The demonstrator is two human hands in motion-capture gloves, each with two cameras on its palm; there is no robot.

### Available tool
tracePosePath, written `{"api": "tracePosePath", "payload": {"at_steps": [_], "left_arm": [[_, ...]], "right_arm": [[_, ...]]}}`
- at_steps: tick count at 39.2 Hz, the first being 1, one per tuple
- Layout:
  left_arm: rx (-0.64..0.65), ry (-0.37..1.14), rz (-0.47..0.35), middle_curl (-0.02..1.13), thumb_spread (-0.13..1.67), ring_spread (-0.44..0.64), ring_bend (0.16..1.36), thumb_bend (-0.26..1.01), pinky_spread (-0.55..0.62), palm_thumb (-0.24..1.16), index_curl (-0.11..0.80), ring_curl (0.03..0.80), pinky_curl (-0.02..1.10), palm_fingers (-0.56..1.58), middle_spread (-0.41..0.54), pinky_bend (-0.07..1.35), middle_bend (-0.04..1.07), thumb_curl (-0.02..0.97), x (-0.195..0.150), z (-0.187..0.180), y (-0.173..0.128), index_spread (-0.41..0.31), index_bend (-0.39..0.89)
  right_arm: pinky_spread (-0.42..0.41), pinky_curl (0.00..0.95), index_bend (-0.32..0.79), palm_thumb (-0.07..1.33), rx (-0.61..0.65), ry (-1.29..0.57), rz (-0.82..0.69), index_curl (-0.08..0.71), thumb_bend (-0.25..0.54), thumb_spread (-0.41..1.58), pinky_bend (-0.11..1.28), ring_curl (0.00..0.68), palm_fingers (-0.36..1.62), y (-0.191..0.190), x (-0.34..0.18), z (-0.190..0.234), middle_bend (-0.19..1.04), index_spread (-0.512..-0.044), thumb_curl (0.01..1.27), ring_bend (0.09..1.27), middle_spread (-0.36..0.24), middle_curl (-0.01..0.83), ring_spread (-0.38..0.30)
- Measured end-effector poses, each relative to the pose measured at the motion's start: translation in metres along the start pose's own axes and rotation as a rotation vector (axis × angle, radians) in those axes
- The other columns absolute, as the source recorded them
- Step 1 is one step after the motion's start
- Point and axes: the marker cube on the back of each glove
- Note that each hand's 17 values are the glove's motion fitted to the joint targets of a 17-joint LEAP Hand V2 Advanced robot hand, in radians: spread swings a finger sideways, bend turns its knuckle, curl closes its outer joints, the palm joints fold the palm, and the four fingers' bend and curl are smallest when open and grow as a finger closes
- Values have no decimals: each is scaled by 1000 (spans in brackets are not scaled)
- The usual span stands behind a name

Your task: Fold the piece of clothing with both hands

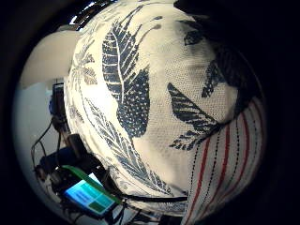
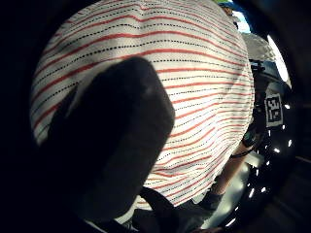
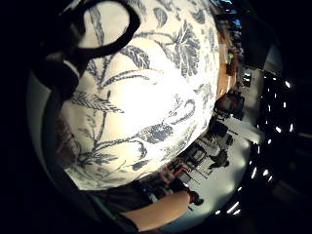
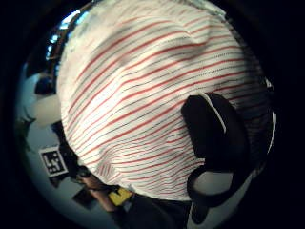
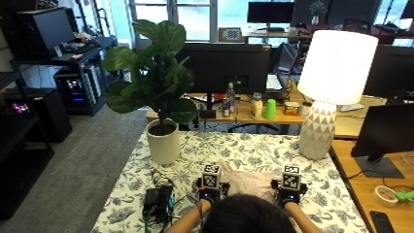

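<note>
In the outside view a small white piece of clothing (image 5: pixel 246 180) with thin red stripes lies on the floral tablecloth (image 5: pixel 259 150), near the front edge. My left hand (image 5: pixel 209 190) is at its left side and my right hand (image 5: pixel 289 191) at its right side. The striped cloth (image 2: pixel 194 73) fills the left thumb side view, where my left thumb (image 2: pixel 112 145) lies curled over it. The right thumb (image 4: pixel 214 133) likewise lies curled on the striped cloth (image 4: pixel 133 95). An edge of the clothing (image 1: pixel 225 159) lies over the leaf-print tablecloth (image 1: pixel 131 93).
A potted plant in a white pot (image 5: pixel 163 143) stands at the table's left. A white lamp (image 5: pixel 318 136) stands at the back right. Black devices and cables (image 5: pixel 158 199) lie left of my left hand, among them a lit screen (image 1: pixel 89 197). Desks with monitors stand behind and to the right.
</note>
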Motion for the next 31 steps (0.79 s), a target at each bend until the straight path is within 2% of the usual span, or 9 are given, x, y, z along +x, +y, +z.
{"api": "tracePosePath", "payload": {"at_steps": [4,8,11,14,17,19,25,29,31], "left_arm": [[-101,41,15,299,1177,330,570,-22,434,-10,401,357,367,86,228,429,169,189,3,0,4,-17,152],[-107,-144,-181,296,1169,351,571,-21,436,-10,391,349,364,77,232,427,168,191,-13,-16,9,-16,154],[-140,-236,-304,292,1148,354,580,-32,438,-26,384,346,361,83,229,424,167,189,-20,-34,13,-20,153],[-120,-239,-281,290,1078,321,609,-80,434,-104,373,346,354,130,221,417,171,175,-21,-56,17,-27,148],[-117,-211,-240,288,1039,308,623,-94,430,-130,366,347,352,132,224,415,165,161,-21,-79,25,-26,145],[-114,-198,-225,288,1019,302,629,-93,429,-128,362,348,353,129,224,416,163,153,-23,-89,28,-27,148],[21,-132,-140,284,982,284,655,-84,419,-113,342,349,356,120,236,430,166,137,-44,-134,17,-18,132],[146,-188,-300,284,975,268,668,-74,416,-96,337,348,352,137,230,420,173,131,-102,-149,-39,-16,144],[203,-203,-359,284,983,262,676,-64,415,-79,336,347,349,149,225,410,172,132,-112,-162,-35,-16,151]], "right_arm": [[-150,415,49,706,91,11,62,143,11,1299,810,389,742,-22,-6,6,199,-193,245,565,-23,408,-73],[-208,421,48,859,138,-36,6,138,90,1339,838,399,888,-28,-18,1,225,-178,278,591,-36,423,-105],[-242,418,56,970,111,-65,4,139,139,1321,832,406,1018,-68,-21,7,274,-171,305,604,-65,443,-140],[-272,422,66,1049,17,-156,-57,143,165,1278,828,429,1144,-68,-24,-10,286,-170,328,666,-95,456,-165],[-296,428,102,1111,-107,-266,-220,166,179,1224,810,453,1206,-5,-31,-58,307,-183,354,699,-116,471,-178],[-305,430,106,1135,-108,-298,-274,175,178,1190,806,460,1206,12,-36,-79,317,-186,366,700,-124,478,-184],[-316,431,104,1157,162,-272,-124,195,143,1070,794,467,1201,-70,-61,-101,338,-192,399,693,-134,494,-193],[-316,431,110,1118,225,-284,-252,207,77,928,780,465,1173,-81,-114,-121,342,-195,431,670,-140,500,-196],[-311,432,109,1107,239,-289,-313,212,52,867,776,464,1170,-84,-144,-123,343,-197,448,660,-142,503,-198]]}}
